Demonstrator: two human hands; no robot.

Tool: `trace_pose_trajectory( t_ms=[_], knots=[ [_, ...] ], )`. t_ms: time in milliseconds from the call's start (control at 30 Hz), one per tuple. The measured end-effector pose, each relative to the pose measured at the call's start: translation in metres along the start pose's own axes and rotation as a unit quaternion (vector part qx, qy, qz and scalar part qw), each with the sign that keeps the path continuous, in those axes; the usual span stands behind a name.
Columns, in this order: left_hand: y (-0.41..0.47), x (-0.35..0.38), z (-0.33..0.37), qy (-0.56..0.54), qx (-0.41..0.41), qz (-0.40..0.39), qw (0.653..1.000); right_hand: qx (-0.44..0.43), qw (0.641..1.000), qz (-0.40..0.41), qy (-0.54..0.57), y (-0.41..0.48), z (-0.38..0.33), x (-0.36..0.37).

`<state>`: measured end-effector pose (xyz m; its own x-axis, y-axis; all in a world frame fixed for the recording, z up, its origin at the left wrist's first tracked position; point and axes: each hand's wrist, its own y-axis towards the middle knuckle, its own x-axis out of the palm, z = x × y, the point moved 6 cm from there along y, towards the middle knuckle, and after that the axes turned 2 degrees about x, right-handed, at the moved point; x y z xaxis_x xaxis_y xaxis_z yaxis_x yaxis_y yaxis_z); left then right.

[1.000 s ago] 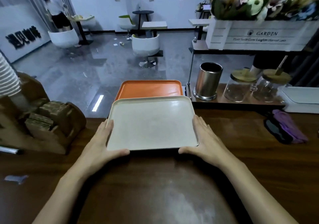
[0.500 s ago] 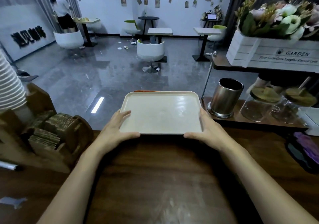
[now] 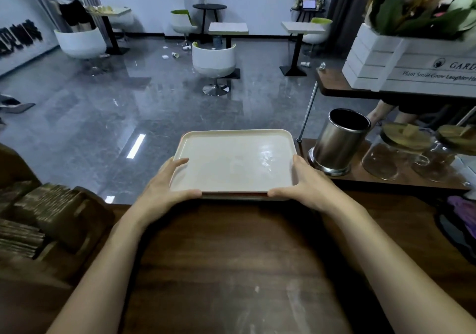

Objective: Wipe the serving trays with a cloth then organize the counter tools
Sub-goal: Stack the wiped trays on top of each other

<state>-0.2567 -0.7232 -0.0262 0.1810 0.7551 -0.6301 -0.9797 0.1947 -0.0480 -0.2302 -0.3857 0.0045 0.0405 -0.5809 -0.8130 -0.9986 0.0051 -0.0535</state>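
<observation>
A cream serving tray (image 3: 233,162) lies at the far edge of the dark wooden counter (image 3: 231,256), stacked on an orange tray of which only a thin red sliver (image 3: 234,192) shows along the near side. My left hand (image 3: 164,186) grips the cream tray's near-left corner, thumb along the front rim. My right hand (image 3: 306,185) grips its near-right corner in the same way. A purple cloth (image 3: 463,212) lies on the counter at the far right.
A steel canister (image 3: 340,144) and two lidded glass jars (image 3: 401,150) stand on a lower shelf right of the trays. A wooden holder with brown sleeves (image 3: 51,212) sits at the left. A white flower crate (image 3: 412,60) stands above right.
Both hands have slid the cream tray away from me and onto the orange tray, which was fully exposed before and is now almost covered.
</observation>
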Motion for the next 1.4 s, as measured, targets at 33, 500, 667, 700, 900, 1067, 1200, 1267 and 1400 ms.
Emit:
trace_pose_trajectory(
  t_ms=[33, 500, 667, 700, 900, 1067, 1200, 1267, 1400],
  knots=[
    [0.001, 0.0, -0.002, -0.001, 0.0, 0.001, 1.0, 0.0, 1.0, -0.001, -0.005, 0.001, -0.001, 0.001],
    [0.001, 0.001, -0.004, -0.016, 0.01, 0.02, 1.0, 0.02, 0.994, -0.011, -0.104, 0.005, 0.004, 0.004],
    [0.001, 0.002, -0.006, 0.001, 0.011, 0.019, 1.0, 0.018, 0.99, 0.002, -0.142, 0.001, 0.001, 0.002],
    [0.001, 0.002, -0.007, 0.003, 0.01, 0.018, 1.0, 0.02, 0.989, 0.004, -0.147, 0.001, 0.001, 0.002],
    [0.002, 0.002, -0.011, 0.004, 0.006, 0.019, 1.0, 0.017, 0.987, 0.002, -0.159, 0.0, 0.001, 0.003],
    [0.001, 0.001, -0.014, 0.006, 0.003, 0.018, 1.0, 0.015, 0.985, 0.0, -0.172, 0.0, -0.001, 0.003],
    [0.002, 0.001, -0.01, 0.015, 0.007, 0.023, 1.0, 0.015, 0.985, -0.003, -0.175, -0.002, -0.004, 0.004],
    [0.003, 0.001, -0.007, 0.015, 0.005, 0.026, 1.0, 0.012, 0.984, -0.004, -0.176, -0.001, -0.007, 0.004],
    [0.005, 0.0, -0.005, 0.013, 0.007, 0.025, 1.0, 0.012, 0.985, -0.003, -0.169, 0.002, -0.009, 0.005]
  ],
)
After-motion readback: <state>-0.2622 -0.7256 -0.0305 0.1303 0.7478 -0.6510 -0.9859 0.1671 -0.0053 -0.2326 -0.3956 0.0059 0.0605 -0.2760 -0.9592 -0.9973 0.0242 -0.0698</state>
